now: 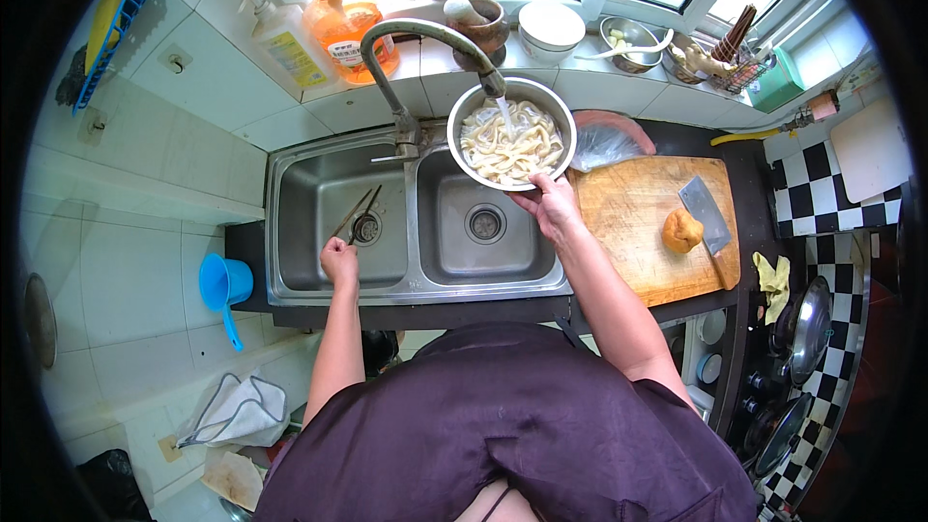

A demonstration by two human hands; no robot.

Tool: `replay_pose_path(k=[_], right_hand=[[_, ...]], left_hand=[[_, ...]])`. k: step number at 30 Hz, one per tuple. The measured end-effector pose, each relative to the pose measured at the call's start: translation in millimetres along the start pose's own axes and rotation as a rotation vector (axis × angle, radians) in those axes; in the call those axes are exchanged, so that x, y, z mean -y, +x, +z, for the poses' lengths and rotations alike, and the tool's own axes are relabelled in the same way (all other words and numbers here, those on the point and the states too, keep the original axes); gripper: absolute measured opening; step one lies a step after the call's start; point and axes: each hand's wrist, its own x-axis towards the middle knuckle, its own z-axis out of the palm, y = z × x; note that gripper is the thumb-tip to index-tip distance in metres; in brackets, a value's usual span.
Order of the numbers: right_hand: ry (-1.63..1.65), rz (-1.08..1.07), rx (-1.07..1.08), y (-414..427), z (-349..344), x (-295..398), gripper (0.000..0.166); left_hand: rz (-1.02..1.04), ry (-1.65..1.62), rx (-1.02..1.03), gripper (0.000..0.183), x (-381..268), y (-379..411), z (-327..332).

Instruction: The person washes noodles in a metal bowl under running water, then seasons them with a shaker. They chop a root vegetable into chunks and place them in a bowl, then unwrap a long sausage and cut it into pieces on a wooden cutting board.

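My right hand [547, 206] grips the near rim of a round metal bowl [568, 132], which holds pale, thick noodles [511, 141]. Water runs from the curved metal faucet [435, 27] onto the noodles. The bowl is over the back of the right basin [484, 261] of a stainless steel double sink. In my left hand [339, 261] is a pair of chopsticks [360, 212], their tips pointing away from me over the left basin [312, 192], close to its drain.
To the right, a wooden cutting board [623, 232] bears a cleaver [705, 214] and a round, brownish-orange food item [681, 230]. Soap bottles [351, 36], a mortar [482, 25] and bowls [551, 29] line the window ledge. A blue dipper [225, 283] hangs left of the sink.
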Motion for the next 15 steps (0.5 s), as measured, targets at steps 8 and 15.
replay_pose_path(k=[8, 15], right_hand=[[-0.016, 0.000, -0.003, -1.6, 2.0, -0.8, 0.043], [-0.022, 0.008, -0.006, -4.8, -3.3, -5.4, 0.044]], left_hand=[[0.007, 0.053, -0.002, 0.018, 5.4, -1.1, -1.1], [-0.510, -0.706, 0.479, 0.067, -42.7, 17.5, 21.1]])
